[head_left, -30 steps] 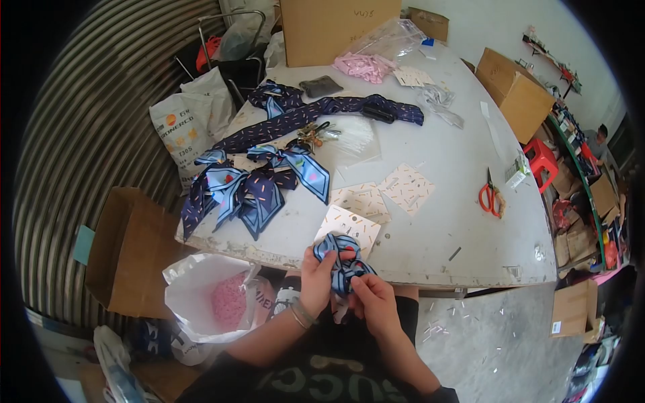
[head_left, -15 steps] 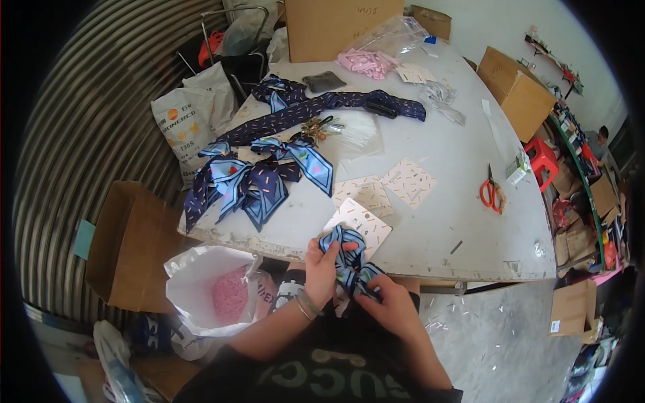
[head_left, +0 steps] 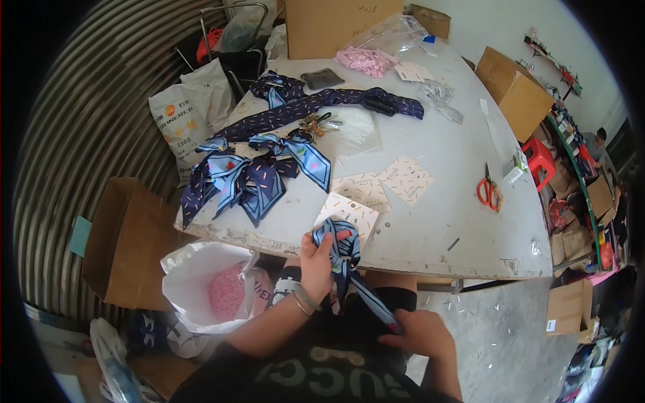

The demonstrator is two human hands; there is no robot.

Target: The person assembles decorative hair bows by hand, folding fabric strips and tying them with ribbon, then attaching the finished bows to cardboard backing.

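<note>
Since the earlier frame, the right hand [head_left: 426,332] has been moving outward, pulling the scarf [head_left: 347,250] tail. Left to right, a bag [head_left: 185,282] is standing below the table [head_left: 416,232], a card [head_left: 356,213] is lying behind the scarf, and scissors [head_left: 489,181] are lying well apart. Left hand [head_left: 316,269] fingers are pinching the loop at the table edge; right fingers are pinching the tail end. The scarf's long axis is slanting down rightward.

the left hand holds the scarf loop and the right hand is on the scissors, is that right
No: the right hand isn't on the scissors. The head view shows it holding the scarf tail, while the scissors lie on the table. The left hand does hold the scarf loop.
</note>
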